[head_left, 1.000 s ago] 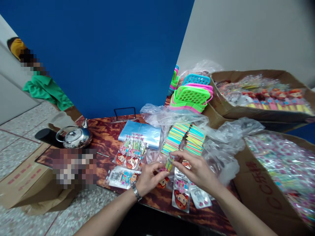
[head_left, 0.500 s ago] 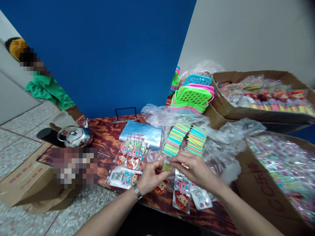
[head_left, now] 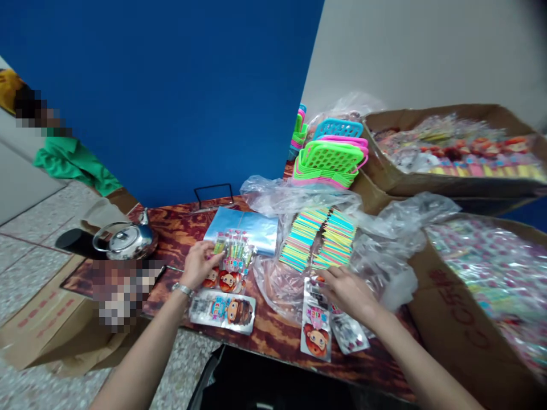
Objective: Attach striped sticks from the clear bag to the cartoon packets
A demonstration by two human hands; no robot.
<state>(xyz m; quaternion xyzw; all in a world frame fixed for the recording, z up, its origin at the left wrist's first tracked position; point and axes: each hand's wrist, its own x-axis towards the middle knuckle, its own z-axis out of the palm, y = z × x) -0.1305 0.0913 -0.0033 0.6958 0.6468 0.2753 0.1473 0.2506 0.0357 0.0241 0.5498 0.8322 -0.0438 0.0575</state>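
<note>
My left hand [head_left: 201,265], with a watch on the wrist, is closed on a filled candy packet at the left end of a row of filled packets [head_left: 233,262]. My right hand [head_left: 346,287] reaches over the top of a flat printed packet [head_left: 316,327], fingers bent down; what its fingertips hold is hidden. Beside that lies a silver packet [head_left: 351,333]. Another flat packet [head_left: 223,312] rests below the filled row. Two rows of coloured sticks [head_left: 304,239] lie on clear plastic, beyond my right hand.
Blue film bags [head_left: 256,228] lie behind the filled packets. Colourful baskets [head_left: 333,156] stand at the back. Open cartons [head_left: 453,290] of packets fill the right. A steel kettle [head_left: 130,242] is at left, with a person's green sleeve [head_left: 77,162] beyond.
My hands have parted. My left hand has carried a packet leftward from the middle to the filled row, while my right hand has come down to the flat packet. The view has shifted slightly.
</note>
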